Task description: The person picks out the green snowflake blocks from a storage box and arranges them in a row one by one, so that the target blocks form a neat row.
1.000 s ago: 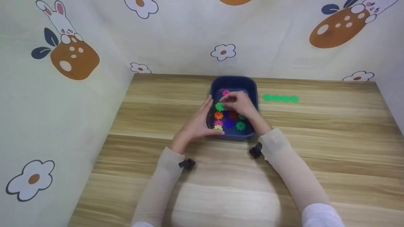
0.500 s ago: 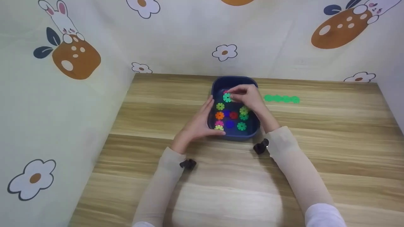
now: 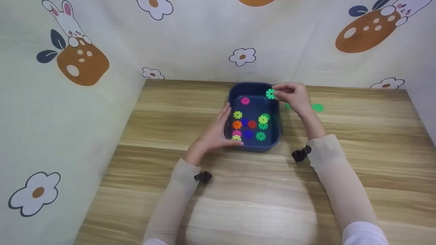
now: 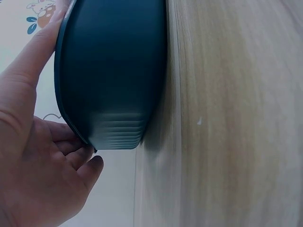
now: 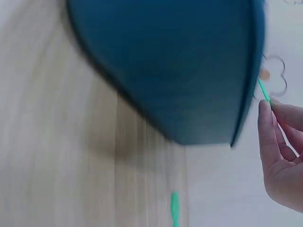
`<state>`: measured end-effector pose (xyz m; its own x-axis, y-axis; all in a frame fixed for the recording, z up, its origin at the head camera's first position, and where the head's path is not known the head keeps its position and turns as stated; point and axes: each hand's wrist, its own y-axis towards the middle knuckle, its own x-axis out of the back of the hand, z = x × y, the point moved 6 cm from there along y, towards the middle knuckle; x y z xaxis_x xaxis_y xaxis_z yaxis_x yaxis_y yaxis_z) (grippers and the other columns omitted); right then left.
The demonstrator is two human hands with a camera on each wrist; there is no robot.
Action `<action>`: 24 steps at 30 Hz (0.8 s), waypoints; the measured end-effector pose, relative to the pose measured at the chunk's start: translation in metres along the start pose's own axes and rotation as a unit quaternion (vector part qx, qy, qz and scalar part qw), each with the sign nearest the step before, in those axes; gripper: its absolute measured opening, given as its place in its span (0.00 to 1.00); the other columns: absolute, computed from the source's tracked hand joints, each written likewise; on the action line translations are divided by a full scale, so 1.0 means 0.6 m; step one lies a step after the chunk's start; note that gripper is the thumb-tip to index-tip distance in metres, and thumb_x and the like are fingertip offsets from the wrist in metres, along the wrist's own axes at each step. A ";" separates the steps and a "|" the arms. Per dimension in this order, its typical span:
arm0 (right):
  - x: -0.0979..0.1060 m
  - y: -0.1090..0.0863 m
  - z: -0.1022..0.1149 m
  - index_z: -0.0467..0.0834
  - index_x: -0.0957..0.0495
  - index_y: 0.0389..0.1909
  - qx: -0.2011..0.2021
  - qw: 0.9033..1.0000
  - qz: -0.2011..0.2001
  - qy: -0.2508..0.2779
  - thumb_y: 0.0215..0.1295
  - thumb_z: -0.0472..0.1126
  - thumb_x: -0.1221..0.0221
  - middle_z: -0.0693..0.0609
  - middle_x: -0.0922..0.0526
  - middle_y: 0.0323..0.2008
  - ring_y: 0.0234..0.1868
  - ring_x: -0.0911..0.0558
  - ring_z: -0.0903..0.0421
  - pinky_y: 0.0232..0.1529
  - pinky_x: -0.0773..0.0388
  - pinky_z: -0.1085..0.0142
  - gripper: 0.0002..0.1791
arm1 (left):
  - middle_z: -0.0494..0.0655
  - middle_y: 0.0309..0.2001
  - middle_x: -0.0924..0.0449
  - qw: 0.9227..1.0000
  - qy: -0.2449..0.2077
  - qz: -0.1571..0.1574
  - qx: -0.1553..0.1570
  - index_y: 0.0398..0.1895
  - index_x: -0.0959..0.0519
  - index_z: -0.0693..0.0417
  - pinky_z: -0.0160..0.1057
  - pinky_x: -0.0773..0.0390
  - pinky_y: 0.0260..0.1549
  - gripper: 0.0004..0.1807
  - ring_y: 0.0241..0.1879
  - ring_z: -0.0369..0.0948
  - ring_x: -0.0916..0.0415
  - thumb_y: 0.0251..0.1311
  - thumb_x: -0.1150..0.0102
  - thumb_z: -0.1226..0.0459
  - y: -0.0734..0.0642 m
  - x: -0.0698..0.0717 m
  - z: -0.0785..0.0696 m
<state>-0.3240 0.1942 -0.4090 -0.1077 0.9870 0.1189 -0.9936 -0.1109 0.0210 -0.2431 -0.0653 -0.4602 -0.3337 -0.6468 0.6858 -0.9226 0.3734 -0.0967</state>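
My right hand (image 3: 294, 97) pinches a green notched plastic disc (image 3: 270, 94) between thumb and fingertips, above the box's far right rim. Edge-on, the green disc (image 5: 263, 90) shows as a thin line in the right wrist view. My left hand (image 3: 214, 132) holds the dark blue plastic box (image 3: 256, 147) at its near left corner. Its thumb lies along the near rim and its fingers along the left side. In the left wrist view, the left hand (image 4: 45, 165) has its fingertips at the box rim. Inside lie several notched discs, including a pink disc (image 3: 245, 100) and an orange disc (image 3: 237, 124).
To the right of the box, a row of joined green discs (image 3: 318, 108) lies on the wooden table (image 3: 368, 136), partly hidden by my right hand. A patterned cloth (image 3: 197, 44) rises behind the table's far edge.
My right hand has lifted the green disc from among the others and moved it right and away, over the far right rim. The left hand has stayed at the box.
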 end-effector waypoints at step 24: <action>0.212 -0.039 -0.053 0.32 0.20 0.53 -0.096 0.985 -0.141 -0.005 0.66 0.29 0.41 0.59 0.18 0.30 0.31 0.15 0.67 0.40 0.16 0.77 0.15 | 0.39 0.83 0.66 1.000 -0.002 -0.005 -0.018 0.81 0.58 0.49 0.54 0.45 0.76 0.69 0.81 0.46 0.58 0.42 0.22 0.43 0.002 0.000 0.001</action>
<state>-0.3155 0.3263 -0.4257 0.1737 0.9742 0.1443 -0.9721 0.1930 -0.1332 -0.2442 -0.0653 -0.4610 -0.3254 -0.6531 0.6838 -0.9184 0.3905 -0.0640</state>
